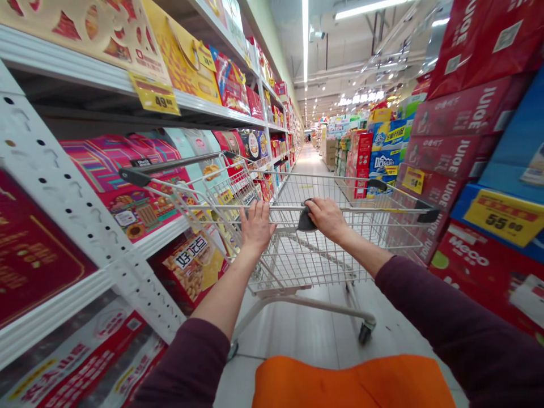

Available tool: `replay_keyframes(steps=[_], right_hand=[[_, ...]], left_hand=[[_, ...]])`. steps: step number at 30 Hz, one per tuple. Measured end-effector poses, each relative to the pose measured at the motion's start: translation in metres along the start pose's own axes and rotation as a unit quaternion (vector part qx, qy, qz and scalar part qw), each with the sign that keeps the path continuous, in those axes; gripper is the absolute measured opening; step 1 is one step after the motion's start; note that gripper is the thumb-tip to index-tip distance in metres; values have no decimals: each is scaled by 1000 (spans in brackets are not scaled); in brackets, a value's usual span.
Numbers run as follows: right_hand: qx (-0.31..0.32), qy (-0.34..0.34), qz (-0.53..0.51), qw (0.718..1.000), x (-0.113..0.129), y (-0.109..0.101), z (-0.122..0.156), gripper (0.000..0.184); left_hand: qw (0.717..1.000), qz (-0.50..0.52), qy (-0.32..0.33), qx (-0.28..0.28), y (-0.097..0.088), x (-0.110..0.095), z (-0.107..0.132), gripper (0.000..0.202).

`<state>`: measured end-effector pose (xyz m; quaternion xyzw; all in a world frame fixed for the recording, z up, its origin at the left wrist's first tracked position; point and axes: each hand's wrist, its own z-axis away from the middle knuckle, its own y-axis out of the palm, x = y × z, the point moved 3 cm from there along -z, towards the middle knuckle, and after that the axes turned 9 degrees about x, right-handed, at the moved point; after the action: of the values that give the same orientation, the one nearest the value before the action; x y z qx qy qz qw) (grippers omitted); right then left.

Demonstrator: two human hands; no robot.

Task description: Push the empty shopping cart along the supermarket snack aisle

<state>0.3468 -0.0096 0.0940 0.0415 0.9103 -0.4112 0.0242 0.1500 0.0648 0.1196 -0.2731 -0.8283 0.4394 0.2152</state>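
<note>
In the aisle [318,343], our right hand [329,220] pinches a gray cloth [305,220] at the cart's [327,258] near rail [361,210]; our left hand's [256,224] fingers lie together over it, grip unclear. Wiping seems under way; how much remains, we cannot tell.

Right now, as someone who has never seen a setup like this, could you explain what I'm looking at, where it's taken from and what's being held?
There is no machine: these are a person's two bare hands, seen by a camera worn on the head, looking forward and down. The left hand is at the upper rail of a wire shopping cart; whether it grips is hard to tell. The right hand holds what looks like a dark grey cloth at that rail. On the left, shelves carry packaged goods; on the right stand stacked red cartons. Something orange shows at the bottom edge.
</note>
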Motion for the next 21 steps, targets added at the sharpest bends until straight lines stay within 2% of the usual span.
replay_keyframes(steps=[3, 6, 8, 14, 16, 18, 21], right_hand=[[-18, 20, -2, 1000, -26, 1, 15, 33], [-35, 36, 1, 999, -33, 2, 20, 33], [-38, 44, -1, 998, -24, 3, 14, 32], [9, 23, -40, 999, 30, 1, -21, 37], [18, 14, -58, 998, 42, 0, -27, 41], [20, 12, -73, 997, 46, 0, -26, 46], [5, 17, -92, 996, 42, 0, -17, 55]], left_hand=[[1000, 3, -2, 6, 0, -4, -1, 58], [1000, 8, -1, 1, 0, -8, -2, 57], [1000, 13, -4, -5, 0, -9, -3, 56], [1000, 12, -10, -9, 0, -5, -2, 58], [1000, 15, -4, -10, -2, -6, -2, 58], [1000, 21, 16, -9, -5, -13, -3, 59], [996, 41, 72, -27, -8, -37, -9, 60]])
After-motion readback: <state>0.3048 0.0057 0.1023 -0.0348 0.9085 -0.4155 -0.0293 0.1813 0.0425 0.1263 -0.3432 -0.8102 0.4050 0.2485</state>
